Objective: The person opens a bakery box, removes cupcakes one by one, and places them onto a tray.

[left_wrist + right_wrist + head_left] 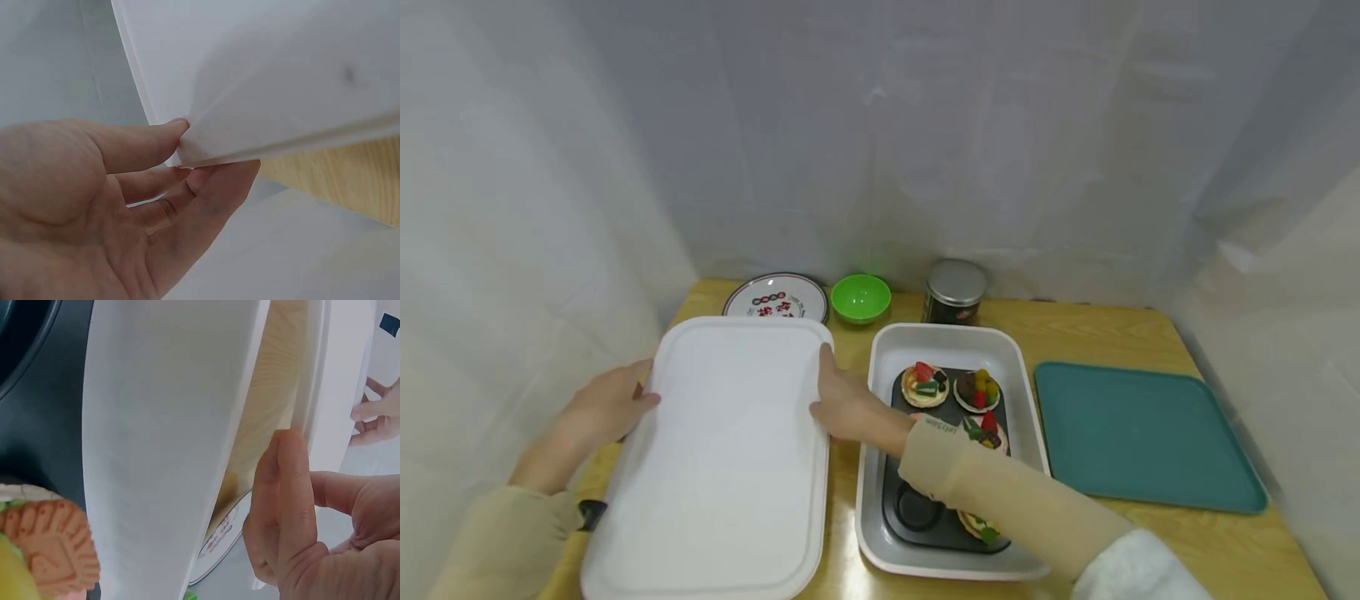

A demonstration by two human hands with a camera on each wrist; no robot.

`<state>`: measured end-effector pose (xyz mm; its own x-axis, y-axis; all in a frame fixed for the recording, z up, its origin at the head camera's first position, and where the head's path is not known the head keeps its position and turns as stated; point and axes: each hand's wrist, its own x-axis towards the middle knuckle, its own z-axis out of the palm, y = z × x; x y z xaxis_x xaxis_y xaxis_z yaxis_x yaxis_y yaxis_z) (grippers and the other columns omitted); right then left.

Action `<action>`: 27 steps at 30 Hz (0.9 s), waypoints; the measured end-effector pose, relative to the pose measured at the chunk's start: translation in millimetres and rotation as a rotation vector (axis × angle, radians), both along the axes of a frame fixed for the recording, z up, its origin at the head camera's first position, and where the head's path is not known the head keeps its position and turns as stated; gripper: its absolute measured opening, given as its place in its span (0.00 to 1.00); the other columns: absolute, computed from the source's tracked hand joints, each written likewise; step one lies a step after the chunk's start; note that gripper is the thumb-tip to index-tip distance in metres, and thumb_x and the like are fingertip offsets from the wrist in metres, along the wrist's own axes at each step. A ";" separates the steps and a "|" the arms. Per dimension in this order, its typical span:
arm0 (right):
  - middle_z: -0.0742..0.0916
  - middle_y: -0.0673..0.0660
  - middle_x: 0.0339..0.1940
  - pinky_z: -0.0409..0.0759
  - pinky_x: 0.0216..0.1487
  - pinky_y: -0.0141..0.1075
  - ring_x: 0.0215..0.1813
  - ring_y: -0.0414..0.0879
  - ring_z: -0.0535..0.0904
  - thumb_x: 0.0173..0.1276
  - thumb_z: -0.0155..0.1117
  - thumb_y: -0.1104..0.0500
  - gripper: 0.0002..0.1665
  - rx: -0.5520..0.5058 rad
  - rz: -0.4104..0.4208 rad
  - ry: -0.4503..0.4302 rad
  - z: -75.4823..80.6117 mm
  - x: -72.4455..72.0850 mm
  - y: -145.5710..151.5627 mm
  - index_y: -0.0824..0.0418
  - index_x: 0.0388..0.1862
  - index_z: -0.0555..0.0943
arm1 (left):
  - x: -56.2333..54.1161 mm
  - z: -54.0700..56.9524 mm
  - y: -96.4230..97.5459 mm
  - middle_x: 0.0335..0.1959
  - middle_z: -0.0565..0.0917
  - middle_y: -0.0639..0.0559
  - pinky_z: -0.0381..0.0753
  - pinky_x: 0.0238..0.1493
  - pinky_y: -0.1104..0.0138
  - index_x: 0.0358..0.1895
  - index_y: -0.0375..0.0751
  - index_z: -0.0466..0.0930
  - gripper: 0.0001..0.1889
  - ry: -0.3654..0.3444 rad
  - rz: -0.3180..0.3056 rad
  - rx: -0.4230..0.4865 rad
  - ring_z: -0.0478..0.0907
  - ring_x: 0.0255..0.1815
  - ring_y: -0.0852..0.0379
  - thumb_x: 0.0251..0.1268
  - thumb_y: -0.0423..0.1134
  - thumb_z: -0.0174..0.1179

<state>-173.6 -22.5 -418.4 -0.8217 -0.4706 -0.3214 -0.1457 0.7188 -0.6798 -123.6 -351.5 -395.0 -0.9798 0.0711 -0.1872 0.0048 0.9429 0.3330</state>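
Note:
A white rectangular lid with a raised rim is held between both hands, at the left of the table. My left hand pinches its left edge; in the left wrist view the thumb lies on one face of the lid and the fingers curl beneath. On the opposite edge my right hand grips with the thumb on top, its fingers at the rim in the right wrist view. Under the right forearm sits a white box holding a dark muffin pan with several fruit tarts.
Behind the lid lies a round plate with red print, partly covered. A green bowl and a silver-lidded can stand at the back of the wooden table. A teal tray lies on the right. Pale sheets hang around.

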 end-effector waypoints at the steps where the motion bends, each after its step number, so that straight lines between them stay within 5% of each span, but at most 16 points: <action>1: 0.88 0.65 0.31 0.78 0.19 0.35 0.20 0.54 0.85 0.80 0.59 0.62 0.56 0.007 0.006 -0.016 -0.8 0.9 -1.1 0.60 0.88 0.32 | 0.6 -1.9 -1.1 0.46 0.83 0.25 0.80 0.49 0.40 0.75 0.16 0.58 0.33 -0.007 0.002 0.001 0.80 0.47 0.31 0.76 0.35 0.56; 11: 0.86 0.60 0.28 0.78 0.25 0.34 0.21 0.49 0.83 0.78 0.59 0.61 0.46 0.222 0.163 0.012 -1.0 10.7 -10.7 0.63 0.86 0.48 | 8.6 -28.5 -6.5 0.51 0.81 0.20 0.80 0.54 0.36 0.74 0.14 0.58 0.32 -0.056 0.007 0.005 0.80 0.52 0.25 0.76 0.33 0.55; 15: 0.88 0.66 0.43 0.82 0.24 0.35 0.29 0.56 0.90 0.77 0.62 0.56 0.45 0.251 0.158 -0.044 -1.9 11.8 -13.9 0.63 0.84 0.51 | 10.7 -36.2 -4.5 0.60 0.77 0.16 0.78 0.60 0.33 0.76 0.14 0.56 0.32 -0.086 0.022 0.023 0.77 0.60 0.21 0.78 0.33 0.54; 20: 0.84 0.71 0.64 0.90 0.37 0.43 0.35 0.59 0.92 0.77 0.64 0.49 0.53 0.277 0.156 -0.131 -4.1 11.1 -17.4 0.63 0.87 0.45 | 13.9 -45.9 -1.8 0.64 0.74 0.15 0.74 0.65 0.31 0.75 0.14 0.57 0.32 -0.072 0.025 0.040 0.74 0.63 0.18 0.78 0.32 0.53; 27: 0.79 0.70 0.73 0.89 0.40 0.41 0.32 0.57 0.91 0.77 0.63 0.46 0.56 0.334 0.188 -0.163 -6.8 8.7 -23.5 0.64 0.88 0.43 | 14.4 -57.4 -0.5 0.71 0.67 0.15 0.67 0.71 0.30 0.77 0.14 0.53 0.33 -0.130 0.066 0.041 0.65 0.71 0.17 0.80 0.33 0.51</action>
<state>-165.0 -46.0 -425.2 -0.6569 -0.4560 -0.6005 -0.2055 0.8745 -0.4392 -109.1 -352.0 -452.3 -0.9502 0.0179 -0.3110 -0.1021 0.9253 0.3652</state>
